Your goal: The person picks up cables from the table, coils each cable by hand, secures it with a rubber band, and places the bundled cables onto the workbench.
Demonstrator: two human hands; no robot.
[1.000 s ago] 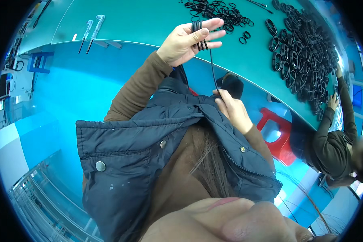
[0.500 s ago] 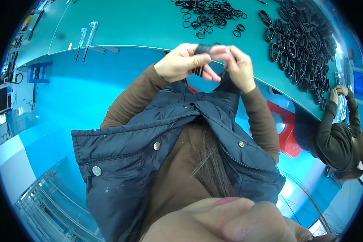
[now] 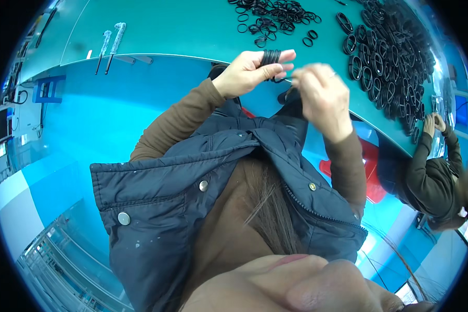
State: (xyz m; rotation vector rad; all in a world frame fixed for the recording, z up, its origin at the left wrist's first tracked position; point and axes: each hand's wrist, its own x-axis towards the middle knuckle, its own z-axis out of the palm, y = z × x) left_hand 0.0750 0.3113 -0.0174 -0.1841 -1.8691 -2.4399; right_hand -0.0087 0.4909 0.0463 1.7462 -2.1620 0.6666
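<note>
Green table (image 3: pixel 177 31) across the far side, blue floor (image 3: pixel 109 114) below it. Cable (image 3: pixel 272 58), black, held in the air just off the table's near edge, wound in several side-by-side turns around the fingers of my left hand (image 3: pixel 245 74). Thumb laid across the turns, clamping them; other fingers stretched out to the right. One short run leads from the turns to my right hand (image 3: pixel 325 99), its fingertips drawn together on it; some blur there. Brown sleeves (image 3: pixel 174 125), dark vest (image 3: pixel 153 223) nearer me. Beyond the hands, on the table: loose heap of black rings (image 3: pixel 275 21), two more just apart from it on its right. Farther right, big spread of black coils (image 3: pixel 387 73). Far left, two slim wrapped rods (image 3: pixel 118 39) side by side. Right: red stool (image 3: pixel 369 161), then a co-worker (image 3: pixel 434 179), both hands at the table's edge.
</note>
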